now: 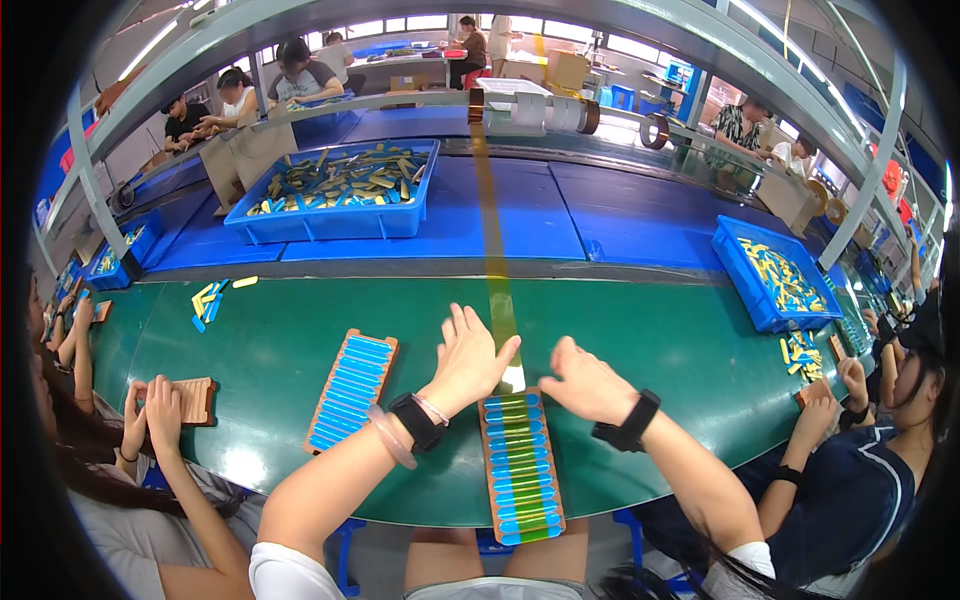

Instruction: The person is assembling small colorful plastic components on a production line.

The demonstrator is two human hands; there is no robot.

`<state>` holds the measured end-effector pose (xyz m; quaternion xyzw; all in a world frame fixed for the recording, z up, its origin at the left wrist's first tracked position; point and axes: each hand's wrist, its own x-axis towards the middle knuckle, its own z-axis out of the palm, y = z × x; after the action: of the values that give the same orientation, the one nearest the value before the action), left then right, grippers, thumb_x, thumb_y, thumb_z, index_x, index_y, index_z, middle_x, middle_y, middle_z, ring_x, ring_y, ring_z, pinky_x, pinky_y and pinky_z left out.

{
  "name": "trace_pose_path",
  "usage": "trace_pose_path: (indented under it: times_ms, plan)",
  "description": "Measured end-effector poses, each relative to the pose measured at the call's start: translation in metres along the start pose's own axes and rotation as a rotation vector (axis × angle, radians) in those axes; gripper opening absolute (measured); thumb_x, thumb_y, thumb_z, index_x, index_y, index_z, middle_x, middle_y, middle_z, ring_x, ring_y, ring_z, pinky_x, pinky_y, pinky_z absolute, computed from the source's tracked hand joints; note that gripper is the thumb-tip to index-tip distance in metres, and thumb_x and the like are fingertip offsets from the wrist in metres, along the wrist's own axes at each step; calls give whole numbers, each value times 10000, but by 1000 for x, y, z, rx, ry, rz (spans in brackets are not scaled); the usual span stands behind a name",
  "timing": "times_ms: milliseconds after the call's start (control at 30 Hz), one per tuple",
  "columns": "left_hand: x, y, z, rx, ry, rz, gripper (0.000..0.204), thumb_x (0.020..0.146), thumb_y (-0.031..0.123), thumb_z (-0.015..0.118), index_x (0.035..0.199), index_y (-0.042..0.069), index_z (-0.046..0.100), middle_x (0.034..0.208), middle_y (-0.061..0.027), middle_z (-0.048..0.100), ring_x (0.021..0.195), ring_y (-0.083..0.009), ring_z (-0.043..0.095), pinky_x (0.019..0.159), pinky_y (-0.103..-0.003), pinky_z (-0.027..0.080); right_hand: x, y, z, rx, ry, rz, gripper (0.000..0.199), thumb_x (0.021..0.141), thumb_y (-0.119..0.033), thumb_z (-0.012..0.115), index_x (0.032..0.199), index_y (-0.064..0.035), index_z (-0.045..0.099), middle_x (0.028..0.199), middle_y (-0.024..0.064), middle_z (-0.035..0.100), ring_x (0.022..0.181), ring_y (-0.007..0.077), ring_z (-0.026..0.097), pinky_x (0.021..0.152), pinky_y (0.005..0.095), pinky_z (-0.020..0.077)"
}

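Head view, hands: left hand spread, right hand loosely curled, both at translucent yellow tape strip.
Centre bottom: brown slotted tray of blue pieces.
Risk: tape may wrinkle or drift off-row.

At frame centre you have a brown tray of blue pieces under an amber tape strip, on a green tabletop; blue bins sit behind.

bright workshop — green bench, blue belt, windows
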<state>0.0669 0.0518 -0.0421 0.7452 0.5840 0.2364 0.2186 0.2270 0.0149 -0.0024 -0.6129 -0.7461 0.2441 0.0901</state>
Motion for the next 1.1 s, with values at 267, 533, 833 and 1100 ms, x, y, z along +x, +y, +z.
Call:
trace_pose_path:
  times_ms: [267, 533, 833, 1100]
  plan:
    - [-24, 23, -51, -1225, -451, -188, 313, 870, 278, 428, 963, 2, 542, 1012, -137, 553, 916, -203, 536, 809, -311, 420, -36, 30, 4, 102, 34, 37, 440, 776, -253, 525, 1079, 25, 369, 1060, 203, 427, 937, 362, 490, 816, 400, 399]
    - [-106, 1, -98, -1344, 19, -96, 444, 862, 151, 415, 1253, 0, 268, 1261, -187, 357, 1057, -261, 466, 915, -353, 358, -24, -33, 70, -428, -22, -113, 906, 621, -439, 636, 1295, -2, 217, 1344, 221, 152, 1097, 398, 322, 828, 477, 373]
    - [-192, -81, -103, -142, 261, -127, 719, 705, 149, 654, 1262, -21, 231, 1330, -179, 221, 1216, -291, 248, 987, -382, 235, -21, 22, 2, -517, -74, -223, 732, 576, -185, 669, 1238, -244, 361, 1167, 192, 320, 1037, 373, 371, 772, 466, 415]
    - [-188, -127, -98, 159, 178, -141, 517, 658, 152, 685, 1127, 50, 494, 1310, -124, 326, 1237, -293, 237, 971, -390, 229, 12, 141, -43, -737, 230, -216, 522, 743, -18, 435, 1201, -267, 410, 1084, 190, 410, 874, 328, 525, 716, 398, 469]
